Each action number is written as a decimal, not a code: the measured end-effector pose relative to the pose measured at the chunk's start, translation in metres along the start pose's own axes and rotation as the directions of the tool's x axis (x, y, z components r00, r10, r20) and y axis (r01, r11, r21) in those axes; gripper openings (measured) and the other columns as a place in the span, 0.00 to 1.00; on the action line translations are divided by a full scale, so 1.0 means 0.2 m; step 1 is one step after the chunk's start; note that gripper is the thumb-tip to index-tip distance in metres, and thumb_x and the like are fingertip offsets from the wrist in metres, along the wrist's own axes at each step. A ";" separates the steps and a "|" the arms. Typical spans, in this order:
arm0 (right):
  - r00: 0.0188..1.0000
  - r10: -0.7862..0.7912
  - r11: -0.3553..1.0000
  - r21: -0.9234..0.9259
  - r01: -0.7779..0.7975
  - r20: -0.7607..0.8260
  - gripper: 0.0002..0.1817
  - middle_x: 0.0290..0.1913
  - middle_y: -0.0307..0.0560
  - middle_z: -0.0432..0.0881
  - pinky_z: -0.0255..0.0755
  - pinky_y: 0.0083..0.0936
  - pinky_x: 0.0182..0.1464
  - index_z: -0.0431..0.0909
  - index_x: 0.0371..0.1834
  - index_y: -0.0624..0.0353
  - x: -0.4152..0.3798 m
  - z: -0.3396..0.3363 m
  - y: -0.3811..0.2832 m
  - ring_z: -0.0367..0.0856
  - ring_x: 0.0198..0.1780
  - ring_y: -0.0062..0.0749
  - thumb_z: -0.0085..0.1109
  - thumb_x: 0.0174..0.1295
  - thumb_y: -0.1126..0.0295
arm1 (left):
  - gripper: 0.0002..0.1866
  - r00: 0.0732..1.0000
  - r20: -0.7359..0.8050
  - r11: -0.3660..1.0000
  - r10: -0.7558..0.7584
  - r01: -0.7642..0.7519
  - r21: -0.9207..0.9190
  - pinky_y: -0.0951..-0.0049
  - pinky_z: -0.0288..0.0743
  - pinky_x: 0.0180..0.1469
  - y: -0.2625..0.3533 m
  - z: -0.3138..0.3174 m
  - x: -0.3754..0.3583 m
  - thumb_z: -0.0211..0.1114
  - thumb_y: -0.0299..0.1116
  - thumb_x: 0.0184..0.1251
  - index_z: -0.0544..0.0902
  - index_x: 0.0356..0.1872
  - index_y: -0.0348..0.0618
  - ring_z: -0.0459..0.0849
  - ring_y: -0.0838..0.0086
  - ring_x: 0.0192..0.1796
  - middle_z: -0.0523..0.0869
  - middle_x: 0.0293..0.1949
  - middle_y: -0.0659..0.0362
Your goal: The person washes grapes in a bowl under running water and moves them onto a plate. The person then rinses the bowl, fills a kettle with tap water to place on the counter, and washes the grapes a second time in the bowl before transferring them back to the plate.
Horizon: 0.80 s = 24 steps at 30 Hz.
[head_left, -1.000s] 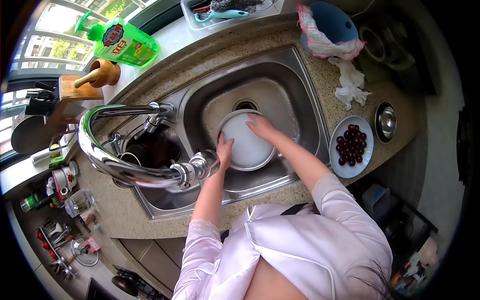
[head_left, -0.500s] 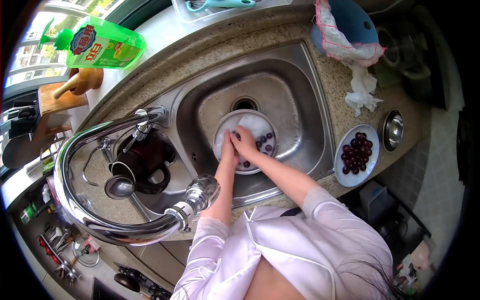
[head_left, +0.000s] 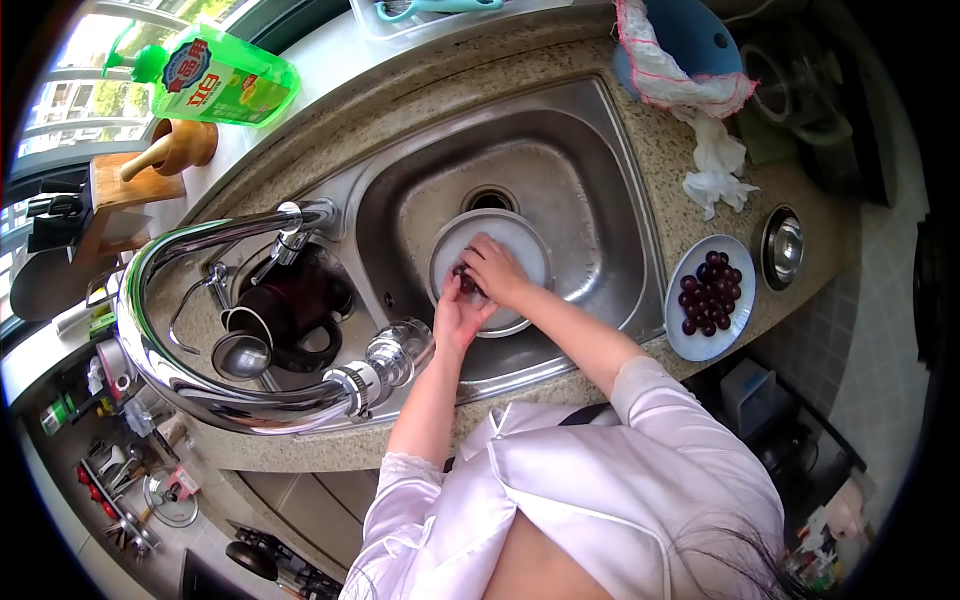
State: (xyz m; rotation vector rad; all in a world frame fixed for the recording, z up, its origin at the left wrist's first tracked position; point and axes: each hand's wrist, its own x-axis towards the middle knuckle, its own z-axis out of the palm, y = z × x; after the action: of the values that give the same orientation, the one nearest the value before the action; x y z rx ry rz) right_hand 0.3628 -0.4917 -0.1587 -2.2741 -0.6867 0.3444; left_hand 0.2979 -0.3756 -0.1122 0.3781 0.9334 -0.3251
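Over a round bowl (head_left: pixel 538 258) of cloudy water in the steel sink, my two hands are close together. Several dark grapes (head_left: pixel 466 279) lie cupped in my left hand (head_left: pixel 462 312), its fingers curled up around them. My right hand (head_left: pixel 494 268) covers the grapes from above and the right, with its fingers bent over them. The part of the bowl beneath my hands is hidden. On the counter to the right, a white oval plate (head_left: pixel 683 342) carries more dark grapes (head_left: pixel 712 293).
A chrome faucet (head_left: pixel 150 330) arches at the left over a small basin with a dark pot (head_left: pixel 290 310) and a ladle (head_left: pixel 240 356). Green soap bottle (head_left: pixel 225 80) stands on the sill. A blue bin (head_left: pixel 700 40), crumpled tissue (head_left: pixel 716 170) and metal bowl (head_left: pixel 786 248) are at the right.
The grapes that lay loose in the bowl are now gathered in my hands. My left hand has turned palm up, and my right hand has come over it.
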 end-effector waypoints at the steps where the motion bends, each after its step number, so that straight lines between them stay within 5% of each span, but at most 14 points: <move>1: 0.999 -0.048 0.998 -0.048 0.048 0.001 0.16 0.55 0.50 0.73 0.64 0.45 0.61 0.76 0.51 0.50 0.01 -0.02 0.03 0.66 0.64 0.47 0.58 0.58 0.66 | 0.19 1.000 0.000 1.000 0.002 -0.002 0.000 0.51 0.71 0.59 0.02 -0.02 0.00 0.47 0.41 0.75 0.68 0.64 0.59 0.68 0.59 0.65 0.69 0.64 0.59; 4: 0.998 -0.046 0.986 -0.162 0.039 -0.035 0.19 0.59 0.51 0.71 0.62 0.45 0.64 0.75 0.53 0.52 0.01 -0.10 0.08 0.64 0.66 0.47 0.60 0.57 0.67 | 0.29 0.988 -0.112 0.818 0.110 -0.026 0.574 0.53 0.75 0.52 0.08 -0.03 -0.03 0.51 0.35 0.71 0.58 0.73 0.63 0.67 0.53 0.63 0.53 0.73 0.56; 7: 0.994 0.098 0.983 -0.150 -0.103 -0.046 0.20 0.62 0.53 0.71 0.64 0.43 0.62 0.74 0.55 0.54 0.02 -0.10 0.10 0.68 0.64 0.49 0.59 0.59 0.63 | 0.34 0.960 -0.240 0.775 0.143 0.042 0.631 0.45 0.71 0.56 0.08 0.00 -0.03 0.53 0.39 0.70 0.52 0.75 0.61 0.64 0.50 0.66 0.51 0.74 0.54; 8: 0.974 0.228 0.973 -0.021 -0.228 -0.015 0.21 0.60 0.54 0.73 0.66 0.42 0.60 0.74 0.55 0.55 0.03 -0.10 0.11 0.70 0.61 0.50 0.59 0.60 0.60 | 0.34 0.960 -0.241 0.776 0.144 0.042 0.630 0.45 0.71 0.56 0.08 0.00 -0.01 0.53 0.39 0.70 0.52 0.75 0.61 0.64 0.50 0.66 0.51 0.74 0.54; 10: 0.936 0.351 0.930 0.100 -0.353 0.030 0.23 0.58 0.55 0.75 0.67 0.41 0.59 0.74 0.56 0.57 0.06 -0.08 0.12 0.72 0.59 0.51 0.58 0.61 0.56 | 0.38 0.930 -0.339 0.812 0.141 0.087 0.577 0.38 0.62 0.61 0.04 -0.04 0.08 0.55 0.46 0.68 0.48 0.75 0.57 0.60 0.49 0.70 0.50 0.75 0.54; 13: 0.807 0.581 0.792 0.155 -0.590 0.103 0.29 0.55 0.59 0.77 0.67 0.41 0.58 0.75 0.55 0.65 0.05 -0.01 0.09 0.73 0.57 0.58 0.59 0.61 0.51 | 0.40 0.956 -0.276 0.918 0.096 0.022 0.397 0.32 0.51 0.65 -0.01 -0.09 0.21 0.54 0.54 0.68 0.47 0.75 0.54 0.57 0.51 0.72 0.54 0.74 0.54; 14: 0.793 0.607 0.778 0.169 -0.605 0.050 0.31 0.53 0.60 0.78 0.68 0.41 0.57 0.75 0.55 0.66 0.05 0.02 0.08 0.74 0.56 0.57 0.60 0.59 0.50 | 0.38 0.936 -0.338 0.929 0.101 0.033 0.369 0.31 0.50 0.64 -0.04 -0.10 0.25 0.52 0.59 0.68 0.54 0.73 0.52 0.60 0.54 0.71 0.55 0.74 0.54; 15: 0.776 0.630 0.763 0.184 -0.619 -0.001 0.32 0.51 0.62 0.79 0.69 0.41 0.56 0.76 0.54 0.67 0.03 0.07 0.08 0.76 0.54 0.56 0.61 0.58 0.49 | 0.38 0.936 -0.339 0.929 0.097 0.037 0.368 0.31 0.50 0.64 -0.05 -0.15 0.32 0.52 0.59 0.68 0.54 0.73 0.52 0.60 0.54 0.71 0.55 0.74 0.54; 17: 0.776 0.628 0.768 0.208 -0.605 -0.060 0.32 0.50 0.64 0.79 0.69 0.41 0.56 0.76 0.53 0.68 0.03 0.12 0.07 0.76 0.54 0.56 0.61 0.57 0.49 | 0.37 0.987 -0.102 0.917 0.124 -0.075 0.392 0.39 0.55 0.66 -0.09 -0.33 0.48 0.49 0.62 0.69 0.60 0.71 0.48 0.62 0.59 0.70 0.58 0.72 0.53; 19: 0.716 0.684 0.651 0.328 -0.684 0.137 0.31 0.52 0.63 0.78 0.68 0.42 0.57 0.77 0.50 0.68 0.05 0.09 0.01 0.74 0.56 0.57 0.62 0.56 0.49 | 0.33 0.962 -0.257 0.914 0.095 0.018 0.404 0.46 0.60 0.64 -0.05 -0.12 0.39 0.49 0.60 0.69 0.66 0.66 0.47 0.67 0.61 0.67 0.65 0.68 0.53; 20: 0.773 0.634 0.730 0.349 -0.588 -0.023 0.26 0.50 0.60 0.79 0.70 0.43 0.53 0.80 0.46 0.64 0.01 0.23 0.07 0.77 0.51 0.56 0.64 0.54 0.52 | 0.30 0.913 -0.402 0.908 0.072 0.106 0.405 0.52 0.66 0.63 -0.03 -0.04 0.35 0.48 0.59 0.70 0.72 0.61 0.45 0.71 0.62 0.64 0.72 0.64 0.54; 21: 0.772 0.636 0.728 0.350 -0.590 -0.022 0.26 0.50 0.60 0.79 0.70 0.43 0.53 0.80 0.46 0.64 0.01 0.21 0.02 0.77 0.51 0.56 0.64 0.54 0.52 | 0.30 0.912 -0.403 0.908 0.070 0.109 0.405 0.52 0.66 0.63 -0.04 -0.09 0.38 0.48 0.59 0.70 0.72 0.61 0.45 0.71 0.62 0.64 0.72 0.64 0.54; 23: 0.879 0.415 0.904 0.214 -0.369 -0.236 0.15 0.44 0.48 0.80 0.71 0.41 0.53 0.83 0.39 0.52 0.01 0.11 -0.14 0.74 0.50 0.50 0.64 0.53 0.55 | 0.23 0.997 -0.071 0.992 0.041 -0.049 -0.117 0.61 0.73 0.56 -0.09 -0.25 0.47 0.49 0.55 0.70 0.77 0.49 0.47 0.78 0.64 0.55 0.81 0.50 0.56; 24: 0.890 0.321 0.945 0.174 -0.278 -0.324 0.11 0.41 0.45 0.79 0.72 0.40 0.49 0.84 0.32 0.51 -0.01 0.11 -0.17 0.73 0.48 0.46 0.66 0.51 0.58 | 0.17 0.999 0.036 0.980 0.031 -0.024 -0.196 0.62 0.75 0.54 -0.09 -0.25 0.42 0.50 0.50 0.69 0.79 0.41 0.48 0.80 0.63 0.49 0.82 0.43 0.58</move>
State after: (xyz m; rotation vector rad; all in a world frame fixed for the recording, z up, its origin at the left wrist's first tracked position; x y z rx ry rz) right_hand 0.3393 -0.4599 -0.1510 -2.2413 -0.1250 0.1143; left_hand 0.3018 -0.3786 -0.2121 0.2033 0.9127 -0.2123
